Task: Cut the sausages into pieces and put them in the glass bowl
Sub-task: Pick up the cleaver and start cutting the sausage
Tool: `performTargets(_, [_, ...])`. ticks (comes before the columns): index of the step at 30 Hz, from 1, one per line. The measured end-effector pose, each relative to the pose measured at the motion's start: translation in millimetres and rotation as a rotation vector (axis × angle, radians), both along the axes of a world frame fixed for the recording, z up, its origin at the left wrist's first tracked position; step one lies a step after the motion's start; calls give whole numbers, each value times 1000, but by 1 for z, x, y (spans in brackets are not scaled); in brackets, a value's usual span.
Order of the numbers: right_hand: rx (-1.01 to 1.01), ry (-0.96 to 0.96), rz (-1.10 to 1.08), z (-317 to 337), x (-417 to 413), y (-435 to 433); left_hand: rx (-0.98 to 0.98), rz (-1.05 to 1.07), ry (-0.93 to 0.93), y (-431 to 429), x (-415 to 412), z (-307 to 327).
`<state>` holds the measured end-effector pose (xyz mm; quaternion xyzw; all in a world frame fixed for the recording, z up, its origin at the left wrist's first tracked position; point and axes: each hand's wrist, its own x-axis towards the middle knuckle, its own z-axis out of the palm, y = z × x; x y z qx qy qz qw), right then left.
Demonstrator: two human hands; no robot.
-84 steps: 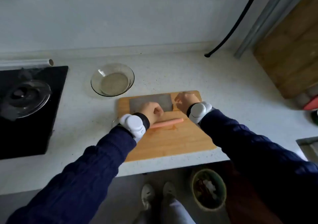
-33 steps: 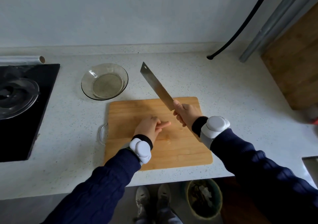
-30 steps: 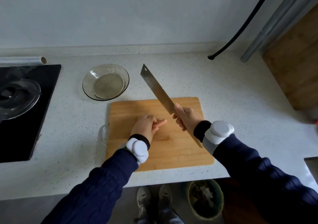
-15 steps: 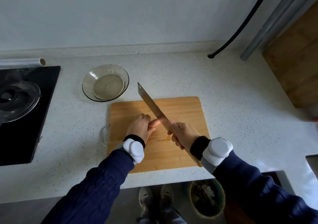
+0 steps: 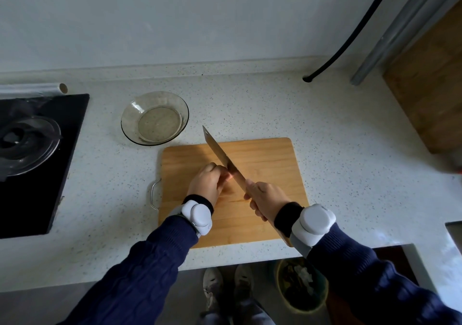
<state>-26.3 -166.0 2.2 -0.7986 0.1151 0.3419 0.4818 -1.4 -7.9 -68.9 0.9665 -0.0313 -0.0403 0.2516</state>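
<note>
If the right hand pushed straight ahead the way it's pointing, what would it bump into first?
Probably the left hand, which holds the sausage just beside the cleaver blade that the right hand grips; depth is uncertain.

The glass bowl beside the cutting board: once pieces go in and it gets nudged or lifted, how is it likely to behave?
The glass bowl is wide and shallow with a flat base, so it probably won't tip. On the smooth speckled counter it may slide if bumped. Being glass, it is likely heavy for its size, breakable and slippery to greasy fingers.
</note>
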Motion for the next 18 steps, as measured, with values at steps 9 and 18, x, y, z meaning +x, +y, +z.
performTargets(9, [-21,-3,24,-2,0,1,1,-3,22,1,1,-2])
performTargets(18, [-41,-3,30,-5,2,1,-33,17,24,0,1,-5])
